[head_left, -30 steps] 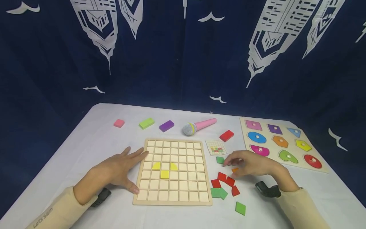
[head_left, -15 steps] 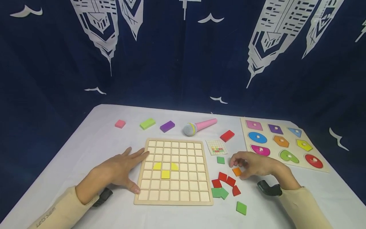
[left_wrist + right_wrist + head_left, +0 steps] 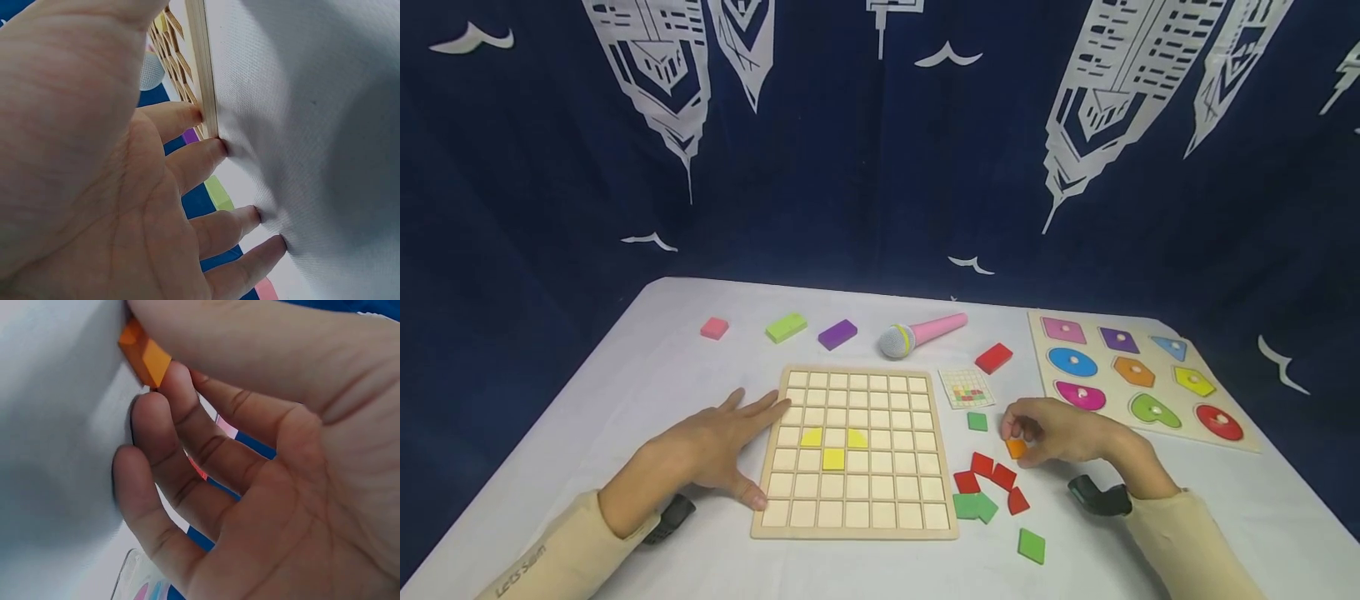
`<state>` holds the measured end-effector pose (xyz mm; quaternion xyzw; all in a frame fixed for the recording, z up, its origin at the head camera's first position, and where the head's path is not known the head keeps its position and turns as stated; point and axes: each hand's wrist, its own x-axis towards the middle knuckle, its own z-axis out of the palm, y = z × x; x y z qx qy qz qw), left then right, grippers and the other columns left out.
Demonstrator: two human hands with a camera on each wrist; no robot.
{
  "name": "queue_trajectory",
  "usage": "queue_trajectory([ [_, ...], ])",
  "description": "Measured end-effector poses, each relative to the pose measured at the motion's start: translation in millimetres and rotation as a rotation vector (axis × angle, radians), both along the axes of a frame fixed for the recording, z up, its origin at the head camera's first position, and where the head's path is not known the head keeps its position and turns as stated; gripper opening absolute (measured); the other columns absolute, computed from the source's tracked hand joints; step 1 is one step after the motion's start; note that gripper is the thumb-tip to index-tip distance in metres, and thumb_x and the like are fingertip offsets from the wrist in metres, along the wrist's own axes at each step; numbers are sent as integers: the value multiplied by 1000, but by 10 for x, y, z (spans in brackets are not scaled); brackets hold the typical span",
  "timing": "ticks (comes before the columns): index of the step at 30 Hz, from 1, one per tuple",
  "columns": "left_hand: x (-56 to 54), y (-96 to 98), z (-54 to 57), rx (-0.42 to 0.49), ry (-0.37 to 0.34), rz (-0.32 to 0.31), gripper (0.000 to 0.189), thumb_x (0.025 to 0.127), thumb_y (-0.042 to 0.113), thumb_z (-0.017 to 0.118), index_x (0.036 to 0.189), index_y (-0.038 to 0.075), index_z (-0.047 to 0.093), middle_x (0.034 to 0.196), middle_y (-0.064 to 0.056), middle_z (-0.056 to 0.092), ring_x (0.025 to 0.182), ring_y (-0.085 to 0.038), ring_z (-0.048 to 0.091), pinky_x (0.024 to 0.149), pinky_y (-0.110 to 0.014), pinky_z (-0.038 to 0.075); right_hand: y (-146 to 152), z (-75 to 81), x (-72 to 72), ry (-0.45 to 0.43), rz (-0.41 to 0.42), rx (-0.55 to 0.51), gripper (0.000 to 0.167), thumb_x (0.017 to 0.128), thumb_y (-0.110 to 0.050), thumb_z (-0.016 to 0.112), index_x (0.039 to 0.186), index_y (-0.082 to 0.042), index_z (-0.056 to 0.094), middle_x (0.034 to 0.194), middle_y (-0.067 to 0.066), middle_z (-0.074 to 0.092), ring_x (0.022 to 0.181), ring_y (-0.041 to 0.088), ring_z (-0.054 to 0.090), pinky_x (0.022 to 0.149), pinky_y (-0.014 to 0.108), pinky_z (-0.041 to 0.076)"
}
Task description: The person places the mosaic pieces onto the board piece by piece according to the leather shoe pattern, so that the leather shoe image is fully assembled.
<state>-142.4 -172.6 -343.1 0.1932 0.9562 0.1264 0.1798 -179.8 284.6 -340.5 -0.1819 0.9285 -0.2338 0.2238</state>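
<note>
A wooden grid board (image 3: 854,537) lies mid-table, with a yellow square tile (image 3: 833,459) and two yellow curved tiles (image 3: 811,437) in its cells. Along its left edge rests my left hand (image 3: 707,446), fingers spread; in the left wrist view some fingertips (image 3: 215,149) touch the board's side and the others the cloth. To the right of the board, my right hand (image 3: 1060,429) pinches an orange tile (image 3: 1017,448) between thumb and fingers at the table surface. The right wrist view shows the orange tile (image 3: 145,355) tilted against the cloth, partly covered by the thumb.
Red tiles (image 3: 1003,477) and green tiles (image 3: 967,506) lie between board and right hand. A pattern card (image 3: 966,388), red block (image 3: 994,358) and toy microphone (image 3: 921,334) are behind them. A shape puzzle (image 3: 1101,346) stands back right; purple (image 3: 838,334), lime (image 3: 786,327) and pink (image 3: 714,328) blocks lie behind the board.
My right hand has drawn slightly right, away from the small green tile, and its fingers have closed around the orange tile. The left hand stays at the board's edge.
</note>
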Motion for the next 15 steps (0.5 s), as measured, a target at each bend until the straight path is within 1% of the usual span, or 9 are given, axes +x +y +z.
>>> queue_trajectory([
  [4,6,2,-11,5,-7,5,128,52,57,90,159,20,29,167,-6,24,150,-51,16,110,-72,30,-34,7,13,6,22,8,30,76,-11,85,96,-15,63,84,0,56,84,17,52,66,23,49],
  [9,8,1,-13,8,0,1,128,52,56,91,159,20,29,167,-6,24,150,-51,17,110,-72,30,-113,35,37,37,55,37,28,77,-15,85,95,-19,64,83,-3,57,84,16,53,68,23,49],
  [15,11,-8,-15,12,3,11,128,52,57,91,158,19,31,167,-5,24,150,-50,17,110,-72,30,-329,132,97,109,91,71,24,79,-20,85,92,-22,65,82,-6,58,84,14,53,68,23,49],
])
